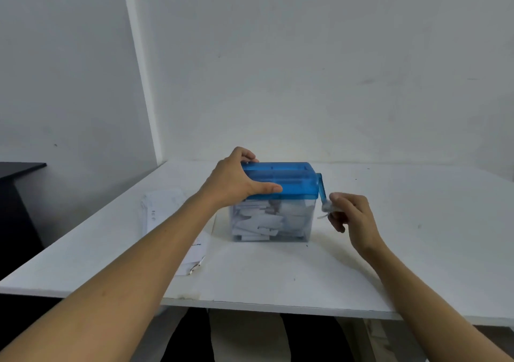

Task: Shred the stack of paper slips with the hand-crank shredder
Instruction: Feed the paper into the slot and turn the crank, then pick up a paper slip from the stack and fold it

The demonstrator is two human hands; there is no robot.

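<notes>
Shredder (289, 178) sits mid-worktop (417, 222), long axis left-right. Left hand (236, 178) clamps the blue lid at its left end, thumb on the front, fingers (247, 154) over the back edge. Right hand (353, 217) is curled round the knob of the crank (322, 189), which hangs down off the shredder's right end; knob is blurred. Clear bin is part full of cut paper. Slips (164, 208) lie left of the shredder, behind the left forearm. Left hand is nearer, so it likely feeds the next one.
</notes>
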